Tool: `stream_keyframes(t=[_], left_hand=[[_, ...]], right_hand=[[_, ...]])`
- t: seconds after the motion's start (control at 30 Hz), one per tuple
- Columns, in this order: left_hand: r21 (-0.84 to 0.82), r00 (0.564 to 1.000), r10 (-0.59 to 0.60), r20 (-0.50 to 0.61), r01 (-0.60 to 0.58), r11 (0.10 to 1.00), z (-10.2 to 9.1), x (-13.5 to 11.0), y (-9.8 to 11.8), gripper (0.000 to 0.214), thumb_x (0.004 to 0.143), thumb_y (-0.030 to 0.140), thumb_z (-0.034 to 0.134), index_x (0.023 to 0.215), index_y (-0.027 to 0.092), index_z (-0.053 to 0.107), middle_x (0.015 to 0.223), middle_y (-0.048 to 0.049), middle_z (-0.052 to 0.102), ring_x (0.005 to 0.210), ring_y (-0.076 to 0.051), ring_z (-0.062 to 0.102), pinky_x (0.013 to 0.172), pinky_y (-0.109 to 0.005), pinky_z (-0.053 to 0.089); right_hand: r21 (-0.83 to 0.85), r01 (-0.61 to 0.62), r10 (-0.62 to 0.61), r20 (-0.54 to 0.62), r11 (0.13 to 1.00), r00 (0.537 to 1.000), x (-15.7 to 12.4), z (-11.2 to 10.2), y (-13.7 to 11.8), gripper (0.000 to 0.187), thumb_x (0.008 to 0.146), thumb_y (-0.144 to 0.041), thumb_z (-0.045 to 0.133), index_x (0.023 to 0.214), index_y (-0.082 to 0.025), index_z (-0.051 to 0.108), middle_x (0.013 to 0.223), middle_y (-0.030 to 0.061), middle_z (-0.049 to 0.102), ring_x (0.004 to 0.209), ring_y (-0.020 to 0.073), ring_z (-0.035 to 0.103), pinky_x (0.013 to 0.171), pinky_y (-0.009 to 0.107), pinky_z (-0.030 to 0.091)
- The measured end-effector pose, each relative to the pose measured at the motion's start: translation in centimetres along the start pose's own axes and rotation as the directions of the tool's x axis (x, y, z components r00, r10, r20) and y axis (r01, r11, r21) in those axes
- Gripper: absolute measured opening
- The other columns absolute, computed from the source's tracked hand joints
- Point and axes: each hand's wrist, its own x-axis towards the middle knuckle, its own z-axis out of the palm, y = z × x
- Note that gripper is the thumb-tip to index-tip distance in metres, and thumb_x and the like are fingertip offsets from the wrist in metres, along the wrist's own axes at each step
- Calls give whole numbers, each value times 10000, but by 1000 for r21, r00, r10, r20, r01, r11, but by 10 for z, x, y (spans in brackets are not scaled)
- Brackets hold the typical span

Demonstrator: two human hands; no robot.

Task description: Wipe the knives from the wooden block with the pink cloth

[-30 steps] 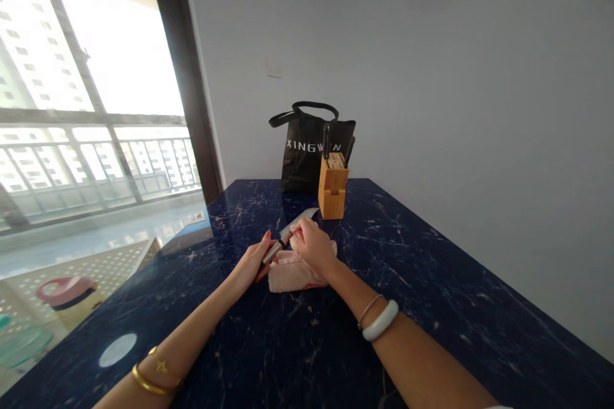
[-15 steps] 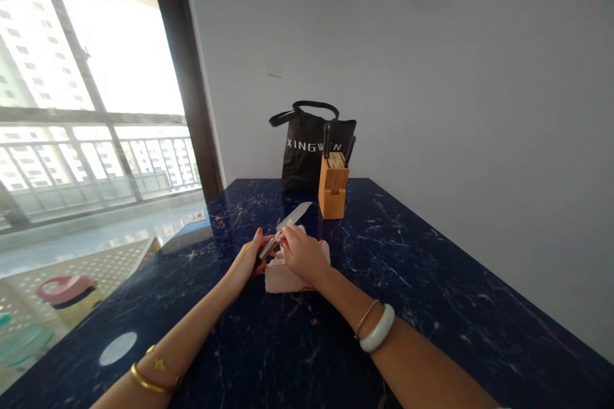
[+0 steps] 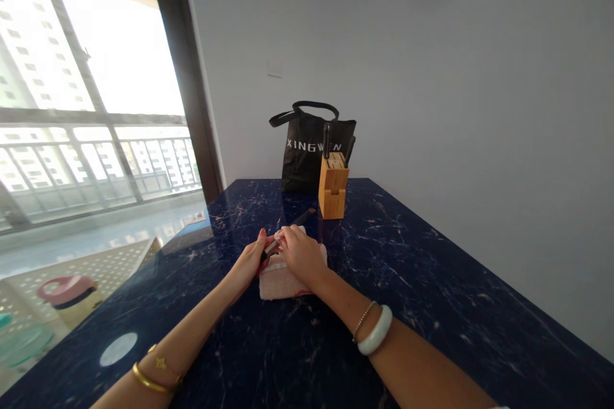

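Blue tabletop (image 3: 407, 268), knife handle (image 3: 271, 247) within left fingers (image 3: 260, 241).

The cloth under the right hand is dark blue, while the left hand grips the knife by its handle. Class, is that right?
Not quite: the cloth is pale pink, not dark blue, as the head view shows. It is under the right hand, and the left hand does grip the knife by its handle.

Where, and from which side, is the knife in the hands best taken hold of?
Probably by its handle, from the near left, where the left hand holds it: that end slants back toward the person, while the blade points away toward the knife block.
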Motion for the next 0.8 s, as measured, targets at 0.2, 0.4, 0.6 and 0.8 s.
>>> stream_keyframes(t=[0.2, 0.4, 0.6, 0.8], left_hand=[[-181, 999, -47, 17, 50, 982, 3, -4, 7, 633, 743, 657, 353, 963, 134, 632, 741, -36, 619, 673, -135, 537, 619, -225, 407], [-427, 995, -99, 27, 102, 899, 3, -7, 9, 524, 779, 566, 424, 954, 123, 642, 875, -64, 647, 831, -151, 564, 761, -237, 430], [-595, 961, -233, 152, 277, 755, -1, -8, 14, 522, 847, 505, 336, 1044, 95, 592, 761, -82, 647, 668, -154, 594, 633, -260, 485], [-646, 955, -244, 169, 294, 704, -2, -6, 14, 368, 863, 321, 390, 1161, 145, 516, 763, -59, 646, 522, -114, 567, 515, -234, 483]], right_hand=[[17, 107, -108, 37, 994, 994, -2, 2, -5, 146, 892, -220, 331, 947, -196, 465, 943, 36, 536, 872, 156, 501, 685, 260, 405], [20, 228, -229, 31, 973, 973, -3, 4, -8, 158, 883, -169, 335, 968, -194, 466, 976, 20, 546, 895, 147, 500, 735, 257, 402], [-83, 355, -344, 123, 931, 931, -4, -1, -15, 120, 844, -163, 391, 908, -184, 490, 910, 31, 558, 804, 158, 516, 669, 271, 409], [-153, 370, -354, 119, 916, 927, -3, 1, -17, 104, 832, -168, 410, 899, -170, 489, 893, 32, 551, 799, 170, 513, 632, 286, 418]])
